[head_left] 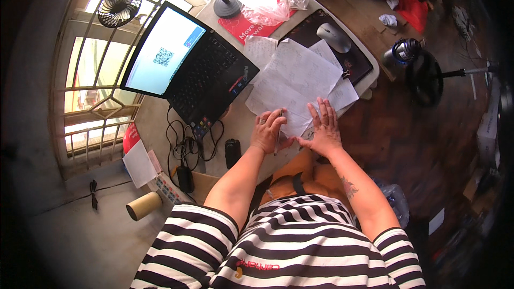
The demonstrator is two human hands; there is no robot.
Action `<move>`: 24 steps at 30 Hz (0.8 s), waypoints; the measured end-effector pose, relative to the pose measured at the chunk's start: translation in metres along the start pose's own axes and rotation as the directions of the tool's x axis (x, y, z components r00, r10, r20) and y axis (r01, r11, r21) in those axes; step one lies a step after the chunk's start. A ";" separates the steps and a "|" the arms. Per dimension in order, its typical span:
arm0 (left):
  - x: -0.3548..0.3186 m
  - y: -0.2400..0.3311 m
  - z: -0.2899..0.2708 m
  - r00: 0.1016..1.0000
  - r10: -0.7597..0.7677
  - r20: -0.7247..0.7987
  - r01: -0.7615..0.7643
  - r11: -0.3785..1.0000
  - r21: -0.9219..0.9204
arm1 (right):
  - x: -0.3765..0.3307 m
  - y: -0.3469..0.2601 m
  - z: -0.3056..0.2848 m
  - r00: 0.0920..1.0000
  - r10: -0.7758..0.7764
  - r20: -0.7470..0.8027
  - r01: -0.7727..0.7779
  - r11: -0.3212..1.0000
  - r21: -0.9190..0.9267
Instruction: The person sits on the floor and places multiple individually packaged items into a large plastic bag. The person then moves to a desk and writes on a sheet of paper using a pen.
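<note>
Several loose sheets of white paper point(302, 72) with faint handwriting lie overlapping at the near right part of the table. My left hand point(267, 132) rests at their near left corner, fingers curled inward; a small dark bit shows by the fingertips, but what they hold is hidden. Flat on the near edge of the paper lies my right hand point(325, 128), its fingers spread and holding nothing. A black binder clip point(346, 74) sits at the right edge of the sheets.
An open laptop point(206, 69) stands left of the papers, its cables point(184, 147) bunched nearby. A grey mouse point(333, 37) rests on a dark mat point(360, 64). Beyond are a phone stand point(227, 6) and plastic bags point(270, 8). A black pouch-like object point(233, 153) lies near my left forearm.
</note>
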State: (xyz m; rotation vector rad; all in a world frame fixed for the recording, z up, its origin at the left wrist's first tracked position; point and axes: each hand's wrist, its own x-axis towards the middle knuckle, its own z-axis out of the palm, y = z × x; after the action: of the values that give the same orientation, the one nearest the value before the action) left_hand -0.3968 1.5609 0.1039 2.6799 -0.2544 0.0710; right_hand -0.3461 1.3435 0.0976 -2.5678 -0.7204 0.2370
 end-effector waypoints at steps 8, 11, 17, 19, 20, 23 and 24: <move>0.003 0.002 -0.001 0.999 0.001 -0.038 0.000 1.000 0.018 | 0.001 -0.001 -0.004 0.998 0.018 0.054 -0.019 0.999 0.028; 0.003 0.001 -0.002 0.999 0.000 -0.035 0.000 1.000 0.020 | 0.001 -0.002 -0.004 0.999 0.017 0.051 -0.018 1.000 0.006; 0.001 0.000 0.000 1.000 -0.018 -0.016 0.019 1.000 0.006 | -0.001 -0.001 -0.002 0.997 0.003 0.080 0.000 0.999 -0.033; 0.001 -0.001 0.000 1.000 -0.020 -0.021 0.020 1.000 0.008 | 0.001 0.000 -0.004 0.995 0.004 0.099 0.001 0.999 -0.041; -0.001 -0.002 0.003 0.999 -0.025 -0.019 0.025 1.000 0.012 | 0.000 0.000 -0.005 0.994 0.008 0.113 -0.003 0.999 -0.043; -0.001 -0.002 0.004 0.999 -0.031 -0.018 0.032 0.999 0.020 | 0.000 0.002 -0.005 0.992 0.000 0.124 0.004 0.999 -0.034; -0.001 -0.002 0.005 0.999 -0.032 -0.016 0.033 0.999 0.020 | 0.000 0.002 -0.005 0.992 -0.004 0.124 0.008 1.000 -0.029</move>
State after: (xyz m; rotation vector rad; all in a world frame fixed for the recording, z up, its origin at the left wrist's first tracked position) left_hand -0.3977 1.5611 0.0987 2.7013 -0.2059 0.0856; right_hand -0.3436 1.3399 0.1006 -2.5959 -0.7822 0.3902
